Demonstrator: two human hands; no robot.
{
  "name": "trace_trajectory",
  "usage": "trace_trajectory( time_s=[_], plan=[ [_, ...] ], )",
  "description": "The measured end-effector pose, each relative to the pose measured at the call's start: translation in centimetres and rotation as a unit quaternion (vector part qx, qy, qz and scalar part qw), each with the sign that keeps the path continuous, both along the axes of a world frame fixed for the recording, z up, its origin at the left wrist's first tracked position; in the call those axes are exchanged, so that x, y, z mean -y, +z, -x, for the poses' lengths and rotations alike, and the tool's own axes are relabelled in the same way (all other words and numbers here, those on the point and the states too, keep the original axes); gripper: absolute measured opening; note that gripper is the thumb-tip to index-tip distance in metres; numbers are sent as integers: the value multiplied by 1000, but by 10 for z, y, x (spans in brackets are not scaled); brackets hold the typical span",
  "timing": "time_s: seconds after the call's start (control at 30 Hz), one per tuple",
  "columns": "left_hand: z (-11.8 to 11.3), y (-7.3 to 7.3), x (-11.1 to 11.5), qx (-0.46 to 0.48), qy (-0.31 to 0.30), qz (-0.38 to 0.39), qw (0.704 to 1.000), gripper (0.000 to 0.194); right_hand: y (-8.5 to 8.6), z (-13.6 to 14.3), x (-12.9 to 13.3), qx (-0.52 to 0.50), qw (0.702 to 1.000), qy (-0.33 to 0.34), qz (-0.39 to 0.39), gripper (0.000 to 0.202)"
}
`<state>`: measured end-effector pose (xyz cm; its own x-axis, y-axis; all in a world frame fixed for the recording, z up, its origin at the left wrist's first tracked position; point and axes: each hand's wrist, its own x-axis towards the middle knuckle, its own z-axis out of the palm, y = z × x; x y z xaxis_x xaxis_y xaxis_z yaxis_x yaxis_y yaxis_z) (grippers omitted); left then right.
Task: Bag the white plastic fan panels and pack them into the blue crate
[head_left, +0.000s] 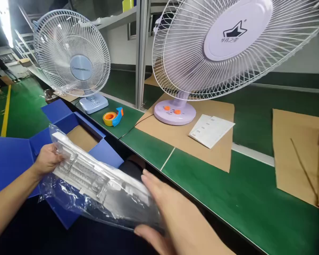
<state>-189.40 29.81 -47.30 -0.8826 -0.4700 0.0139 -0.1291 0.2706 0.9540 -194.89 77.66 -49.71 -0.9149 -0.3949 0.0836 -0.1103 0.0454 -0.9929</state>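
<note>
A long white and dark part in a clear plastic bag (101,180) is held up between my two hands, slanting down to the right. My left hand (49,157) is closed on the bag's upper left end. My right hand (172,209) wraps round the lower right end, thumb below and fingers above. Beneath and beyond the left end is an open blue box (10,159), its flaps spread, with brown cardboard showing inside.
On the green bench (244,191) stand a blue fan (93,102) and a larger lilac fan (175,115). A tape dispenser (113,117), white sheets (212,129) and cardboard (215,157) lie there too. A metal post (141,53) rises behind. Far left, a person (2,65) is visible.
</note>
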Motion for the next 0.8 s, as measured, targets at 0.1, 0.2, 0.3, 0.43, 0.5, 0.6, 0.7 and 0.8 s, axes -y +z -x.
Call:
trace_trajectory(
  time_s=[0.1,0.2,0.3,0.43,0.5,0.6,0.7,0.8],
  plan=[
    [0,1,5,-3,-45,3,999,56,-27,7,18,-137,957,178,-186,79],
    [-1,-6,16,-10,-45,38,998,58,-54,16,13,-98,937,218,-256,67],
    [2,-23,29,-11,-40,50,998,67,-64,22,5,-37,929,267,-253,46],
    [11,-44,48,23,-82,66,994,70,-48,27,6,-12,905,346,-247,41],
    [15,-47,56,60,-135,73,986,69,-39,28,9,-15,893,377,-247,50],
    [16,-42,63,132,-209,83,965,69,-38,25,12,-25,889,383,-251,63],
    [11,-32,63,181,-239,90,950,67,-52,21,12,-50,885,381,-264,73],
    [7,-21,65,217,-241,92,942,59,-69,18,9,-78,887,362,-277,74]
  ],
)
